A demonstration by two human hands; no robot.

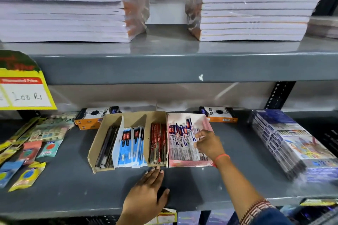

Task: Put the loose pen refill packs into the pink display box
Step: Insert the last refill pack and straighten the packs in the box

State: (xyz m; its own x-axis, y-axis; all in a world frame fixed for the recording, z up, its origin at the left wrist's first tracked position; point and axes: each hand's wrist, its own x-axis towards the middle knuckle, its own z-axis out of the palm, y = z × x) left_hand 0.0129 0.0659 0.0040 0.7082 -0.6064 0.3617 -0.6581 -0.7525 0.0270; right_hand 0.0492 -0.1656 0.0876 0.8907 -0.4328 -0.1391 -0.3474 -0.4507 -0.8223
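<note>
While hands [208, 143] reach pink box [190, 163], shelf [192, 188] edge bare

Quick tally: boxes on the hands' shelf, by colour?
Brown cardboard box: 1
Pink display box: 1
Orange-and-white boxes: 2 seen, left and right
Total: 4
</note>
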